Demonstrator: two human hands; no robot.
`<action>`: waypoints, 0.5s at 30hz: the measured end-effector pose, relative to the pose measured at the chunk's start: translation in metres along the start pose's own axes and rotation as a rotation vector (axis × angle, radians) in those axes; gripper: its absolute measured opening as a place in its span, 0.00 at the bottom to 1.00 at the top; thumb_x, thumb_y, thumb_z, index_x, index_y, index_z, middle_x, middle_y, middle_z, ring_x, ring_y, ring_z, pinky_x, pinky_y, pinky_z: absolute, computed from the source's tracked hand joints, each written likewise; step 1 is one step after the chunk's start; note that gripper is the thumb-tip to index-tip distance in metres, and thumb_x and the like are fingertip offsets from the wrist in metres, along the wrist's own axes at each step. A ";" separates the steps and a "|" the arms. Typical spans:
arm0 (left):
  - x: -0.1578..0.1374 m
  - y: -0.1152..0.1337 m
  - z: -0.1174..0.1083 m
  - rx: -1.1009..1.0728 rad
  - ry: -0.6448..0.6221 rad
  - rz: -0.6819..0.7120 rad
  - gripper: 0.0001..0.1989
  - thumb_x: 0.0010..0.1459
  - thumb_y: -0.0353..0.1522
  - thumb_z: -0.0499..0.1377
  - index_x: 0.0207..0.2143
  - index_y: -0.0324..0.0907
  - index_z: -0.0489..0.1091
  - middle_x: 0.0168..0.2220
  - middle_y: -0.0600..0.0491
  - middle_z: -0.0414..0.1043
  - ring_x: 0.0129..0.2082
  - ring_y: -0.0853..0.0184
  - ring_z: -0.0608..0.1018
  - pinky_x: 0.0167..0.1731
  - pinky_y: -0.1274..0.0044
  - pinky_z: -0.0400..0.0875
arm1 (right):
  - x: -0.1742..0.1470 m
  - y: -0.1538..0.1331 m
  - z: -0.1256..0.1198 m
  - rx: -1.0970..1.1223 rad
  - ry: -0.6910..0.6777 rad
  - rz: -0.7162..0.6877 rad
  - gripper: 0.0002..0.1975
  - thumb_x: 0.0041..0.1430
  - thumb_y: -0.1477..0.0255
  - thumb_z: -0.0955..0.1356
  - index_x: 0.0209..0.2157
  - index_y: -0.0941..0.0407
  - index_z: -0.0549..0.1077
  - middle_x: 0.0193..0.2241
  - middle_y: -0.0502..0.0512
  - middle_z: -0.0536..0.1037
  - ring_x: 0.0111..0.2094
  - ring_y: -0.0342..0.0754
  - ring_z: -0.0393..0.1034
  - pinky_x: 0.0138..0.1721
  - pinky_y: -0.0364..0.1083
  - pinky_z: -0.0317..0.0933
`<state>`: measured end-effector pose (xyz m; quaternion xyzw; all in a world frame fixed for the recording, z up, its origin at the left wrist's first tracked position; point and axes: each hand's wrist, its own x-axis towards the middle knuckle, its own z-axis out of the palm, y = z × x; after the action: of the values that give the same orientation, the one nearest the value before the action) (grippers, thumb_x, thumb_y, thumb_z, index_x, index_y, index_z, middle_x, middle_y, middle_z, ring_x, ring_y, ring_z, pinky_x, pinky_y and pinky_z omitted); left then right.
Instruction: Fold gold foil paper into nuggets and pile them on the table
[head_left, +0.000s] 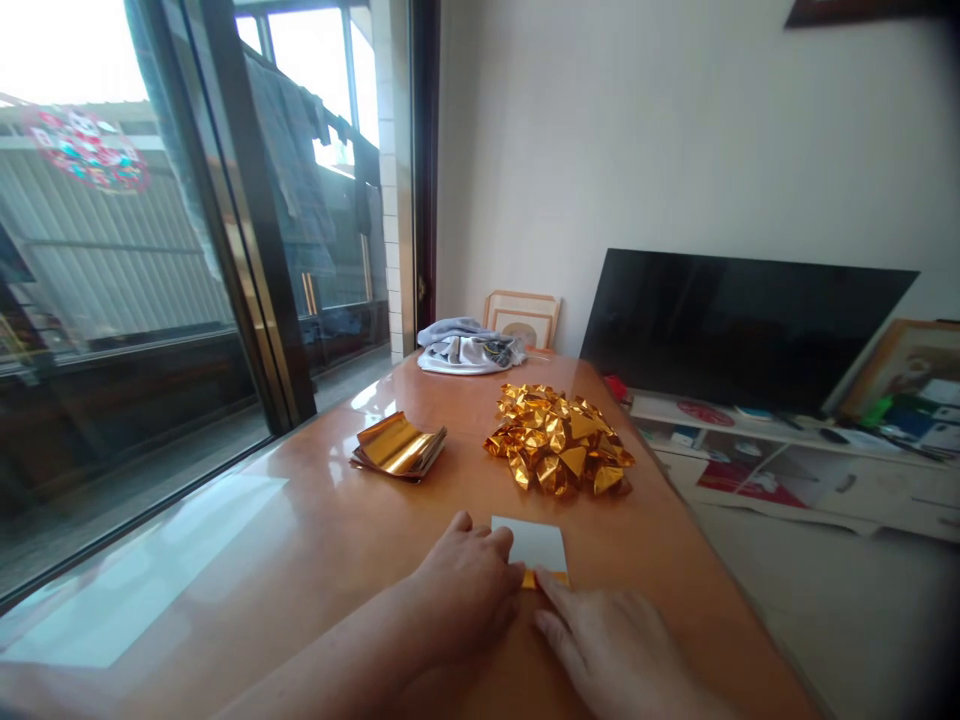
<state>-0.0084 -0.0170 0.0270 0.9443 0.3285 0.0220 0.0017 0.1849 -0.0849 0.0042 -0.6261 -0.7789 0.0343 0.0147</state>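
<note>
Left hand: the left hand [474,572] lies over the near left part of the sheet, fingers curled; whether it pinches the paper I cannot tell.
Right hand: the right hand [619,635] is partly spread, index fingertip on the gold strip, thumb apart from the index; no firm grip shows.
Sheet: the sheet [538,545] lies on the near part of the table, pale side up, under both hands' fingers.
Gold strip: the strip [529,580] runs along the sheet's near edge and looks folded over.
Crease risk: if the fingers press unevenly, the strip could crease askew; the left hand hides part of it, so a slant there might go unseen.
Slip risk: the table [322,570] looks glossy, so a light sheet could slide if either hand lifts early.
Pile: folded gold pieces [559,440] lie heaped beyond the sheet, to the right; a forward sweep of the right hand could scatter or crush some.
Stack: gold paper [401,445] lies to the left, its top curled; a draught or sleeve might shift it.
Far end: bunched cloth [465,345].
</note>
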 end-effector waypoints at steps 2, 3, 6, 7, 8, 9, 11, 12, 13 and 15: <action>-0.001 0.000 -0.003 -0.006 -0.013 0.002 0.11 0.62 0.40 0.56 0.40 0.47 0.75 0.39 0.49 0.71 0.37 0.59 0.76 0.42 0.64 0.65 | -0.001 0.001 -0.003 -0.030 -0.020 0.013 0.21 0.70 0.65 0.60 0.60 0.49 0.71 0.36 0.59 0.84 0.37 0.59 0.80 0.33 0.49 0.63; -0.002 -0.001 -0.005 -0.012 -0.021 0.001 0.11 0.62 0.39 0.56 0.40 0.47 0.75 0.39 0.49 0.71 0.37 0.59 0.76 0.42 0.64 0.65 | -0.002 0.002 -0.005 -0.043 -0.021 0.023 0.21 0.70 0.65 0.60 0.61 0.49 0.71 0.36 0.60 0.84 0.37 0.59 0.80 0.33 0.49 0.63; -0.002 -0.002 -0.009 -0.041 -0.048 0.010 0.10 0.62 0.38 0.56 0.41 0.47 0.75 0.41 0.48 0.71 0.38 0.59 0.76 0.40 0.66 0.65 | -0.005 0.006 -0.011 -0.050 -0.007 0.026 0.21 0.70 0.65 0.60 0.59 0.49 0.72 0.36 0.59 0.84 0.36 0.58 0.80 0.32 0.48 0.62; -0.002 -0.002 -0.010 -0.047 -0.052 0.012 0.10 0.61 0.37 0.56 0.41 0.47 0.75 0.41 0.48 0.71 0.38 0.59 0.76 0.40 0.66 0.65 | -0.006 0.008 -0.013 -0.046 0.002 0.025 0.20 0.70 0.64 0.60 0.57 0.48 0.73 0.36 0.59 0.84 0.36 0.58 0.80 0.32 0.48 0.61; -0.002 -0.003 -0.011 -0.052 -0.048 0.015 0.10 0.61 0.37 0.56 0.41 0.47 0.75 0.41 0.48 0.71 0.38 0.60 0.76 0.40 0.66 0.65 | -0.006 0.010 -0.014 -0.042 0.013 0.025 0.19 0.70 0.64 0.60 0.56 0.48 0.75 0.36 0.58 0.84 0.35 0.57 0.80 0.32 0.48 0.60; -0.002 -0.003 -0.011 -0.056 -0.044 0.017 0.10 0.61 0.36 0.56 0.41 0.47 0.75 0.41 0.48 0.71 0.38 0.60 0.76 0.40 0.66 0.65 | -0.007 0.011 -0.015 -0.039 0.023 0.026 0.18 0.69 0.64 0.60 0.54 0.47 0.76 0.35 0.58 0.84 0.35 0.57 0.79 0.31 0.47 0.59; -0.001 -0.003 -0.011 -0.062 -0.034 0.023 0.09 0.61 0.36 0.56 0.41 0.46 0.75 0.42 0.48 0.71 0.38 0.60 0.76 0.41 0.66 0.65 | -0.007 0.014 -0.018 -0.027 0.036 0.030 0.17 0.69 0.64 0.60 0.49 0.47 0.78 0.33 0.56 0.84 0.33 0.56 0.79 0.30 0.47 0.57; -0.001 -0.003 -0.011 -0.066 -0.033 0.026 0.09 0.61 0.35 0.56 0.41 0.46 0.75 0.42 0.48 0.71 0.38 0.60 0.76 0.40 0.66 0.65 | -0.006 0.016 -0.018 -0.015 0.041 0.039 0.16 0.69 0.64 0.60 0.45 0.48 0.79 0.32 0.56 0.83 0.33 0.55 0.78 0.30 0.47 0.56; -0.001 -0.004 -0.011 -0.071 -0.032 0.028 0.09 0.61 0.35 0.56 0.41 0.47 0.75 0.42 0.48 0.71 0.38 0.60 0.76 0.40 0.66 0.66 | -0.004 0.017 -0.019 0.002 0.051 0.056 0.17 0.69 0.63 0.60 0.40 0.49 0.79 0.30 0.55 0.83 0.32 0.54 0.78 0.29 0.47 0.56; 0.000 -0.004 -0.011 -0.083 -0.030 0.027 0.09 0.61 0.35 0.56 0.41 0.47 0.75 0.42 0.48 0.71 0.39 0.59 0.76 0.40 0.67 0.66 | 0.000 0.022 -0.019 0.059 0.092 0.096 0.18 0.69 0.63 0.60 0.32 0.51 0.78 0.29 0.54 0.82 0.31 0.52 0.76 0.29 0.46 0.55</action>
<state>-0.0112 -0.0138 0.0380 0.9480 0.3142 0.0214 0.0455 0.2074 -0.0794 0.0213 -0.6630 -0.7450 0.0291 0.0672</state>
